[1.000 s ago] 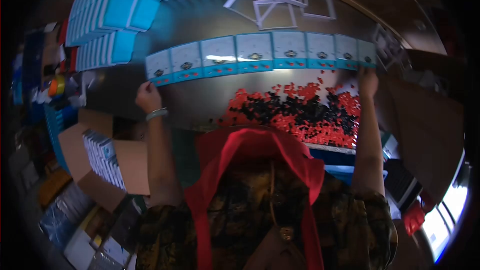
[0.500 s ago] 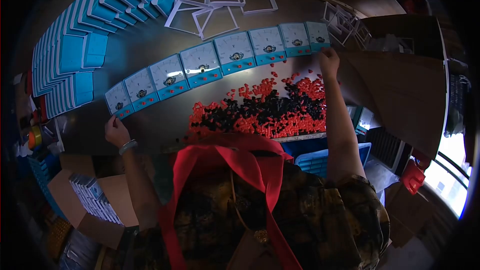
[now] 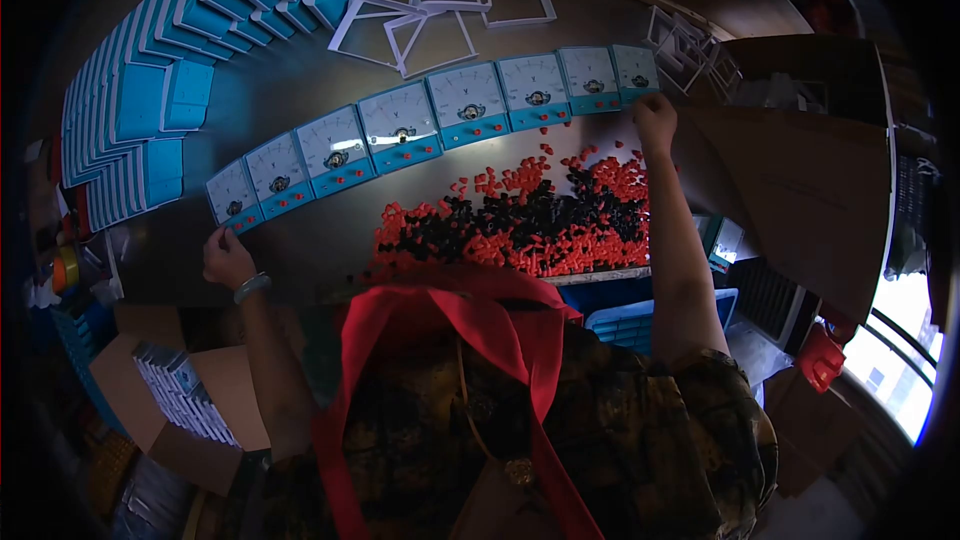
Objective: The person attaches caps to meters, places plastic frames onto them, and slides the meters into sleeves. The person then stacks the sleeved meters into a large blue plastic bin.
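Eight meters [image 3: 468, 90] cross the surface [image 3: 320, 258], left hand [image 3: 229, 260] and right hand [image 3: 656, 124] at opposite ends, grip impossible to tell; red-and-black pieces [image 3: 520, 222] crowd the near edge.

Table with smooth grey, metallic-looking top [image 3: 325, 265]. Across middle, slightly curved row of eight rectangular teal-and-white dial meters [image 3: 468, 105], faces up, side by side. Nearer edge, right of centre: loose heap of small red plastic pieces [image 3: 500, 248] mixed with small black plastic pieces [image 3: 530, 212]. Far side: thin white square frames [image 3: 520, 22], overlapping. Far left: stacked white-rimmed teal boxes [image 3: 145, 105], several rows.
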### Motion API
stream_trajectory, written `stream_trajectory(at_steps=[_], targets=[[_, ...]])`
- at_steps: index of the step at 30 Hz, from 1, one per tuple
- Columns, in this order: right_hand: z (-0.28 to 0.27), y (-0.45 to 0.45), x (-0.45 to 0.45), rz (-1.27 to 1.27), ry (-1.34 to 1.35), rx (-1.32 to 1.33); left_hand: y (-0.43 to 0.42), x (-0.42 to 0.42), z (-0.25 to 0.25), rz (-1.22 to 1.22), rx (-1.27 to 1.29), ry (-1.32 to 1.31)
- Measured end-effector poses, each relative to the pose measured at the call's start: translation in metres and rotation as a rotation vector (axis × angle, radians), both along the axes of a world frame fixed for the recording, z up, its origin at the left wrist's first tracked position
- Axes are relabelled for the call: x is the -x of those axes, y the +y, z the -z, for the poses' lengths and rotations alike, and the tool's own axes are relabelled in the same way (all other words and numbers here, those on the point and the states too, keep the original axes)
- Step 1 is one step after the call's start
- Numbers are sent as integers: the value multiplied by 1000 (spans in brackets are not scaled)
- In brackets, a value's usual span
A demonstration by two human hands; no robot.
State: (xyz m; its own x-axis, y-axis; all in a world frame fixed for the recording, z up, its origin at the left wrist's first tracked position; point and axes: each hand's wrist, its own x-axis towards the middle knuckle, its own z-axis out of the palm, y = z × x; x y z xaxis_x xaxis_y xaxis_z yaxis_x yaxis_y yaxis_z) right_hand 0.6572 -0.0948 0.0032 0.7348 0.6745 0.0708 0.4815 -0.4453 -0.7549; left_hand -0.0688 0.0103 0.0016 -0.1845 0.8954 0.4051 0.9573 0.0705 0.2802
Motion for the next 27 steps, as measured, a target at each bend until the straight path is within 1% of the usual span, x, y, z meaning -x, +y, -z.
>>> stream_trajectory(at_steps=[2, 5, 7, 8, 10, 11, 13, 14, 18, 20, 21, 23, 25, 26, 27], targets=[[-6, 1, 4, 1, -49, 37, 1, 8, 10, 32, -19, -20], [0, 0, -1, 12, -42, 14, 0, 6, 9, 17, 8, 38], [5, 0, -5, 14, -78, 21, 0, 7, 12, -157, 107, 84], [8, 0, -7, 16, -114, 27, 0, 9, 15, -157, 107, 84], [-2, 2, 0, 11, -148, 73, 2, 17, 24, -40, 40, -4], [-9, 3, 6, 5, -183, 118, 0, 17, 24, -40, 40, -3], [-19, 7, 17, -9, -219, 128, -2, 3, 11, -123, 93, 58], [-21, 7, 20, -23, -258, 138, -2, 3, 11, -122, 94, 59], [-18, 8, 21, -45, -249, 196, -1, 5, 13, -82, 64, -7], [-16, 6, 19, -142, -348, 227, -1, 3, 10, -53, 55, -49], [-16, 6, 19, -141, -348, 227, -2, -5, 3, -77, 59, 1], [-15, 6, 20, -220, -509, 182, -3, -6, 2, -101, 66, 53], [-20, 5, 22, -221, -501, 202, -1, -2, 7, -62, 52, -46], [-21, 5, 24, -223, -495, 222, -1, 0, 10, -65, 52, -41], [-21, 6, 22, -228, -487, 222, -2, -11, 3, -46, 27, 0]])
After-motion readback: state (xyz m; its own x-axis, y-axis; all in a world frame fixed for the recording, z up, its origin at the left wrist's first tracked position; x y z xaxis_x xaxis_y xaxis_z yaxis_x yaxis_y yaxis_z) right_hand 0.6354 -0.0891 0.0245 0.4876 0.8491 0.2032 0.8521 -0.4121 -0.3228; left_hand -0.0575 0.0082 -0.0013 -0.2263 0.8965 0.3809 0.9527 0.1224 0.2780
